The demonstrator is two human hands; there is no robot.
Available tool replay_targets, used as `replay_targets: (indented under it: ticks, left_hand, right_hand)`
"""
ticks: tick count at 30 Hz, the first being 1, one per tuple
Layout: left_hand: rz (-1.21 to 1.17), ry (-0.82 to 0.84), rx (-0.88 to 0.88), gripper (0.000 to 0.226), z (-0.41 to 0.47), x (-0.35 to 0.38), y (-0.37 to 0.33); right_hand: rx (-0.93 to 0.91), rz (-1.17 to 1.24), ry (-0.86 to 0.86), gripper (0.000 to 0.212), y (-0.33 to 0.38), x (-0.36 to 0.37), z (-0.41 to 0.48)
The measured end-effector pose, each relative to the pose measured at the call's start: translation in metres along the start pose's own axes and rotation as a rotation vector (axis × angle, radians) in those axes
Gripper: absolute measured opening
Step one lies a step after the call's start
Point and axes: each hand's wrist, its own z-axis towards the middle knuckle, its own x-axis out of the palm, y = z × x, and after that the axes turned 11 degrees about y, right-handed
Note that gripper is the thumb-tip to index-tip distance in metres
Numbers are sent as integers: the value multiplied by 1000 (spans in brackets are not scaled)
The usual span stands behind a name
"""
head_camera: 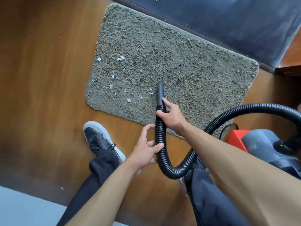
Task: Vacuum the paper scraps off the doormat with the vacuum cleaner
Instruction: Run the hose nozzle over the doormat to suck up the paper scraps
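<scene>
A grey shaggy doormat (162, 51) lies on the wooden floor. Several white paper scraps (120, 58) are scattered over its left and near-left part. The black ribbed vacuum hose (160, 136) ends in a smooth nozzle (160, 91) whose tip touches the mat's middle, just right of the nearest scraps. My right hand (171, 117) grips the hose right behind the nozzle, index finger laid along it. My left hand (146, 147) holds the hose lower down, thumb and fingers around it. The hose loops back to the grey and orange vacuum cleaner (263, 144) at the right.
My left shoe (101, 141) stands on the wooden floor (40, 79) just off the mat's near-left corner. A dark wall or door panel (228, 22) runs along the mat's far edge. A wooden piece of furniture (291, 54) sits at the far right.
</scene>
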Motion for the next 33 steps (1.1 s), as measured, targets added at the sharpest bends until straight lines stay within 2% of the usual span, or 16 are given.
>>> replay_targets:
  ticks: [4,9,14,18,22,25,29,33]
  left_hand:
    - [-31,-32,-3,56,-4,5,18]
    - [-71,-50,12,56,-10,-1,32]
    - [-123,-43,62,55,-17,-12,40]
    - [-167,-44,89,56,-25,-21,43]
    - [-170,-35,81,54,-28,-27,46]
    - [-187,-24,76,54,-28,-30,50]
    - [-177,-20,68,54,-33,-38,52]
    - [-176,-36,88,52,-38,-48,50]
  right_hand:
    - [17,-2,19,74,-9,8,-9]
    - [24,-51,21,85,-11,23,-13]
    - [15,-68,29,77,-9,37,-14]
    - [-1,-89,23,88,-4,52,-12]
    - [13,-130,6,75,-6,58,-11]
    - [23,-158,-9,79,-9,62,-12]
    - [10,-165,-19,73,-8,69,-12]
    - [22,-149,-19,80,-2,80,-9]
